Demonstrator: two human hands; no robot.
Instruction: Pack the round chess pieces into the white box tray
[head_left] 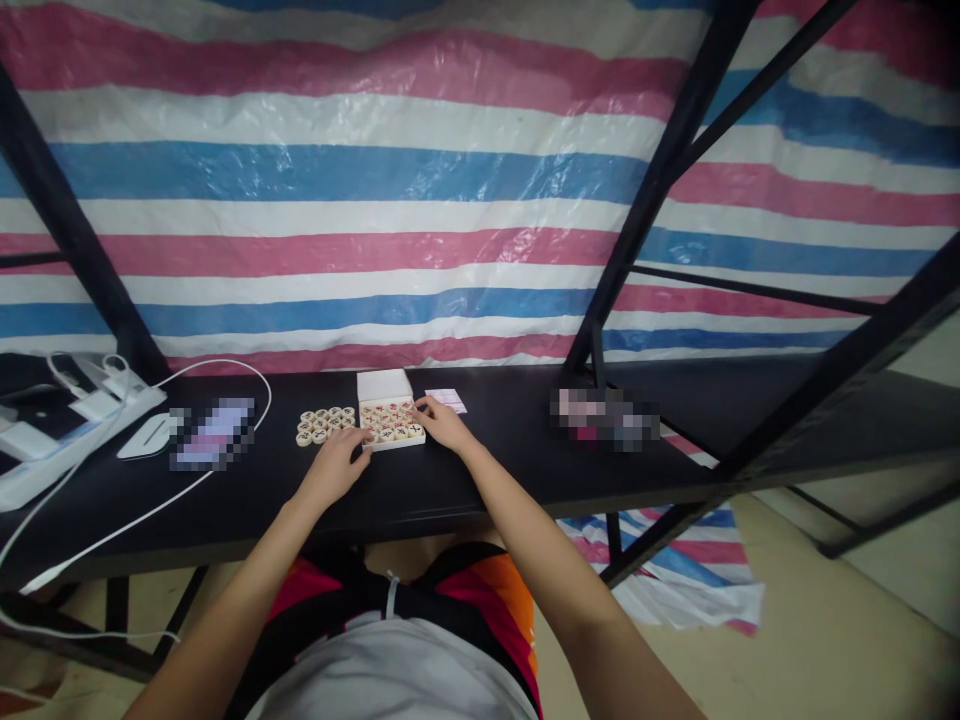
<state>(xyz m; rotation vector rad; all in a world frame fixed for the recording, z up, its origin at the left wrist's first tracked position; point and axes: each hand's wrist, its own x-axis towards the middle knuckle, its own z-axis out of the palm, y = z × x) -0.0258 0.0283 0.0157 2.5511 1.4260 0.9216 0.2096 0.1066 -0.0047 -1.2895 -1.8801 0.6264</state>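
My left hand (335,463) rests on the black counter (480,480) at the near left corner of the small white box (391,424). Its fingers are loosely curled and reach forward; the fingertips lie at the box edge, just below the loose cluster of round wooden game pieces (324,424). Whether they are pinching a piece or only touching the box wall, I cannot tell at this size.

My right hand (442,424) lies at the right side of the box, palm down, fingers extended and slightly apart, with the fingertips over the far right corner of the tray. It appears to touch the box rim or the pieces there; nothing is visibly clamped.

The box sits at the centre of the counter, directly ahead of me, filled with rows of pieces. Its lid (384,384) stands just behind it, against the far edge. The box's long axis runs left to right, across my line of reach.

The loose pieces lie just left of the box, arranged in two short rows. They are forward and slightly left of my left hand, which is clearly the nearer; my right hand is on the far side of the box from them.

A pink slip of paper (446,399) lies just right of the lid.
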